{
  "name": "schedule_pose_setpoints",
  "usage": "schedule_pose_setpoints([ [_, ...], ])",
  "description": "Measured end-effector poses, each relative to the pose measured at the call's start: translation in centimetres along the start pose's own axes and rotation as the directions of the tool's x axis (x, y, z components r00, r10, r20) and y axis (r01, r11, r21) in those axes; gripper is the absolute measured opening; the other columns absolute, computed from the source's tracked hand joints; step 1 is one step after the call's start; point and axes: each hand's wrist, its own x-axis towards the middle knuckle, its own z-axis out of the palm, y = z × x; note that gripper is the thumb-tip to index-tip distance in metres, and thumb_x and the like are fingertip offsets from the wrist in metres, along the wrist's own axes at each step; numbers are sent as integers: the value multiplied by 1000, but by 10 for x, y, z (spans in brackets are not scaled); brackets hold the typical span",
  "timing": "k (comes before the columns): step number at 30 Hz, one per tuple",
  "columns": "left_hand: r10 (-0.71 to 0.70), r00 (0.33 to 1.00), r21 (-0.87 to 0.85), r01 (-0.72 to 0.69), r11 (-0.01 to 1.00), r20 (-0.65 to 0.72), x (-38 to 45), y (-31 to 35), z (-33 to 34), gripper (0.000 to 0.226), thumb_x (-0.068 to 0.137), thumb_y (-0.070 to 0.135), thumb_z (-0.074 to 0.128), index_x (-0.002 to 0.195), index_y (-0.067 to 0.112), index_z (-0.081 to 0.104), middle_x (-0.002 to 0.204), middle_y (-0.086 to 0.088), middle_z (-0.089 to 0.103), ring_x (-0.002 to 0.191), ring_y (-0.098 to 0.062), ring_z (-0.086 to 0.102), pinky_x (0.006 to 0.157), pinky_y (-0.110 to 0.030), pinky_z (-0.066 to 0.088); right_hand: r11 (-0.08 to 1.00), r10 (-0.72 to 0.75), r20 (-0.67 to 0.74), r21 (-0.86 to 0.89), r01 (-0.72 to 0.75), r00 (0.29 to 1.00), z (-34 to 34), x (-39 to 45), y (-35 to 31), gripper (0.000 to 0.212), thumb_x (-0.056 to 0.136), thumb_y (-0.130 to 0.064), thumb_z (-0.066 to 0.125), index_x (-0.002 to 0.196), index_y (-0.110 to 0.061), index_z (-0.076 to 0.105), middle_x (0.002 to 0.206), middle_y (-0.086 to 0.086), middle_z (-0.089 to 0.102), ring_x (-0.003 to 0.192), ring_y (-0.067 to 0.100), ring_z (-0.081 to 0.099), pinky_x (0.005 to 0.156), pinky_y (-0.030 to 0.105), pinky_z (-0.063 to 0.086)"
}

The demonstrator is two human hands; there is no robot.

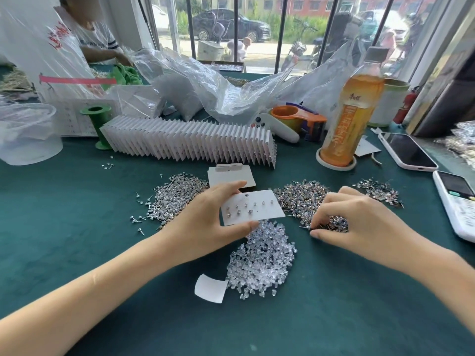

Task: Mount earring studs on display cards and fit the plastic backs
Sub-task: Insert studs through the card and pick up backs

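Observation:
My left hand grips a white display card between thumb and fingers, just above the table; several studs sit in its holes. My right hand has its fingers curled down into a pile of earring studs, pinching at studs near its front edge. A second stud pile lies to the left of the card and a smaller one to the far right. Clear plastic backs form a heap below the card. A few blank cards lie behind it.
A long row of filled cards stands across the middle. An orange drink bottle, tape dispenser, two phones, plastic bags and a green spool ring the work area. Another person sits at back left.

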Motion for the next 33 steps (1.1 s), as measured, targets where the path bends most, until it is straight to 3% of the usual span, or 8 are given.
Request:
schedule_pose_setpoints([
  [4,12,1000,21,-12,1000,14,-1,1,0,89,63,72,53,141,34,34,118,23,46,106,22,40,85,1,35,991,26,-41,-126,-31,999,5,3,-8,9,76,-41,74,75,-33,70,76,-19,59,83,9,49,74,24,41],
  [10,28,999,39,-29,999,37,-2,4,1,86,64,71,53,141,37,32,120,22,46,106,15,44,86,-1,36,991,65,-96,-114,-76,993,10,2,-14,8,77,-33,77,73,-31,70,72,-18,59,77,8,47,70,23,36],
  [13,36,999,62,-38,997,41,-2,2,2,82,70,66,58,141,37,32,122,20,46,105,11,44,86,1,34,991,128,-117,50,-123,985,9,2,-17,12,76,-29,78,70,-33,68,68,-21,60,76,2,48,65,13,33],
  [16,46,998,80,-50,996,46,-2,0,3,80,72,60,64,141,40,30,120,22,47,108,13,42,86,1,33,963,147,-234,254,-86,961,5,6,-26,19,73,-22,79,71,-37,68,76,-35,57,70,2,50,64,8,36],
  [20,60,997,74,-64,995,51,-3,-2,5,79,72,56,69,139,46,29,119,23,49,110,12,44,88,-3,36,968,47,-297,250,31,954,12,13,-48,19,73,-12,80,74,-28,70,62,-23,54,68,-2,51,65,4,35],
  [26,82,995,97,-87,991,54,-4,0,7,79,72,58,67,140,44,29,115,32,43,110,18,39,89,1,31,979,-100,-331,137,153,938,30,14,-58,16,71,1,80,72,-9,68,67,-5,62,70,12,54,65,17,40],
  [33,93,993,84,-99,992,67,-5,3,8,77,74,57,66,140,45,28,121,26,45,113,11,41,95,-14,38,967,-183,-376,101,236,909,35,14,-59,18,72,4,79,70,-4,63,68,1,64,69,25,55,63,31,43],
])
